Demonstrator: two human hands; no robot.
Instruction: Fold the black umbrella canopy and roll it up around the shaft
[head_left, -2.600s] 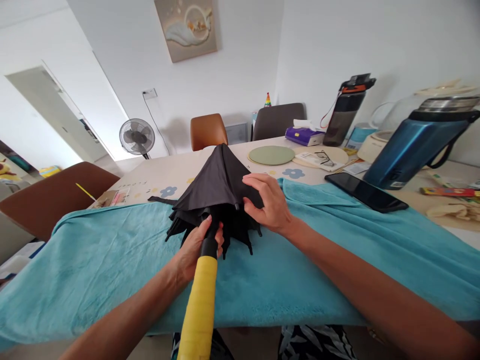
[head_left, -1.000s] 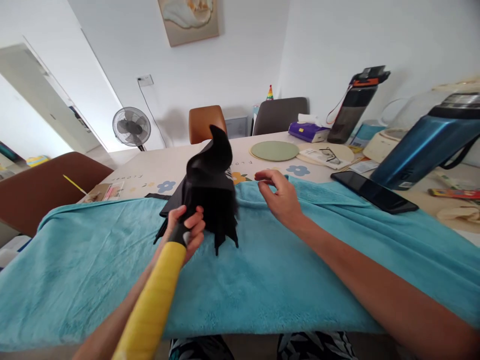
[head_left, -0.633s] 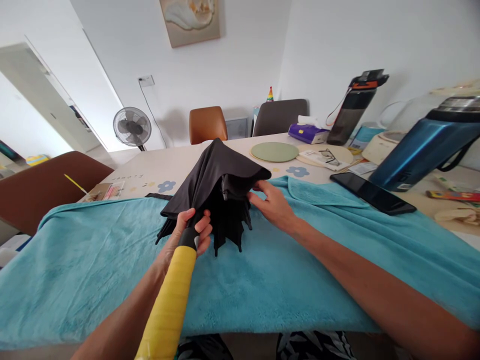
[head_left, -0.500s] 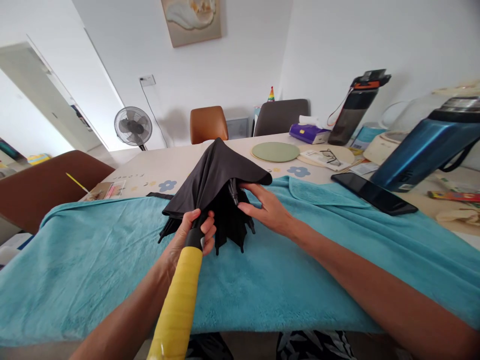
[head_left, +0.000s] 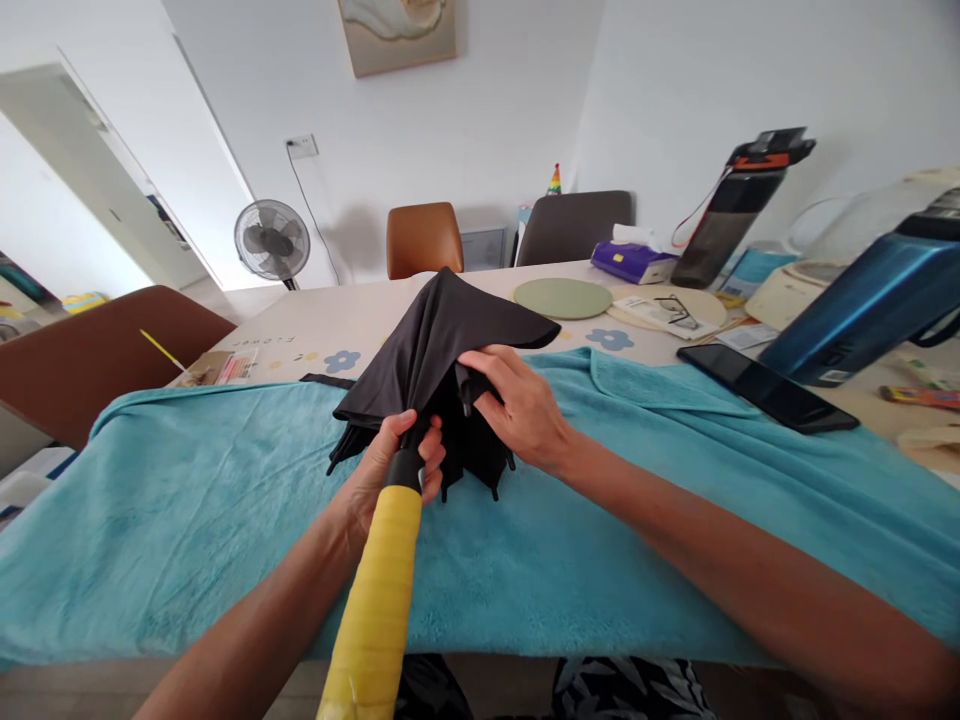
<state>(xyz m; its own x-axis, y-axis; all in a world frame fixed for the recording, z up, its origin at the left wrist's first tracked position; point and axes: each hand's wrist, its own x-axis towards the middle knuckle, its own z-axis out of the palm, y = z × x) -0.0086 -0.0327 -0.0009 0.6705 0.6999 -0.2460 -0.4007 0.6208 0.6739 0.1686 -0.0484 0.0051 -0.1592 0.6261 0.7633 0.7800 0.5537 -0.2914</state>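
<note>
A black umbrella with a yellow-wrapped handle points away from me, its canopy loosely folded and its rib tips hanging down around the shaft. My left hand is wrapped round the black part just above the yellow grip. Fingers of my right hand pinch the canopy's edge on the right side, near a rib tip. Beneath the umbrella lies a turquoise towel spread over the near part of the table.
On the right lie a black phone and a tilted blue bottle. Behind them stand a dark bottle and a purple tissue pack. A green round mat is beyond the umbrella. Chairs and a fan stand around the table.
My right hand has closed over the canopy edge and rib tip, moving slightly left and up. My left hand keeps its hold. The whole view has shifted a little.
</note>
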